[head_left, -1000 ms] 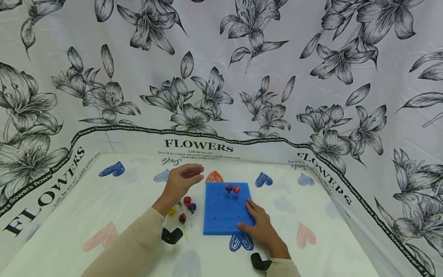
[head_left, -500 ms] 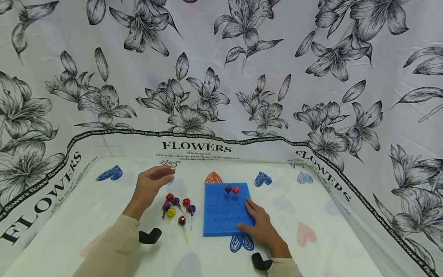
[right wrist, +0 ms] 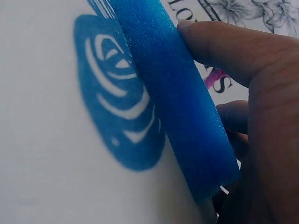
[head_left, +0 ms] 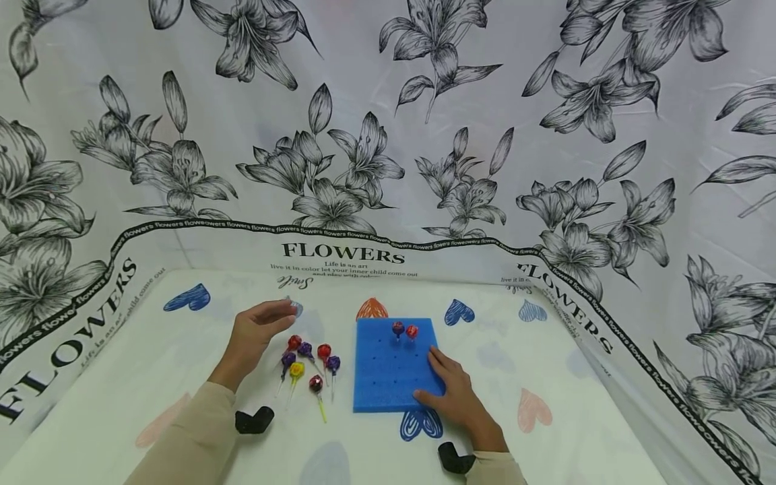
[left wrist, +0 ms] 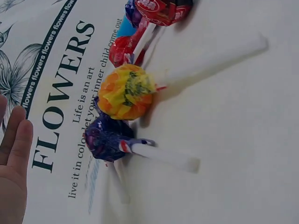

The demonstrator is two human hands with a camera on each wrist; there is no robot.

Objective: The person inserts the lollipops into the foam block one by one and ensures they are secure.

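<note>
In the head view my left hand hovers to the left of several lollipops, its fingers extended and holding nothing. Among them are a yellow lollipop, a red lollipop, a purple lollipop and a dark red one with a yellow-green stick. To their right lies a blue foam block with small holes on top. Two lollipops, one dark and one red, stand upright near its far edge. My right hand rests against the block's right side, thumb touching its near right corner.
A white cloth printed with hearts covers the table. Behind rises a flower-printed curtain. Each wrist carries a black mount, the left one close to the lollipop sticks. The left wrist view shows the yellow lollipop up close.
My left hand has moved left, away from the foam block, uncovering lollipops that it hid before. My right hand stays at the block, and the upright lollipops have not moved.
</note>
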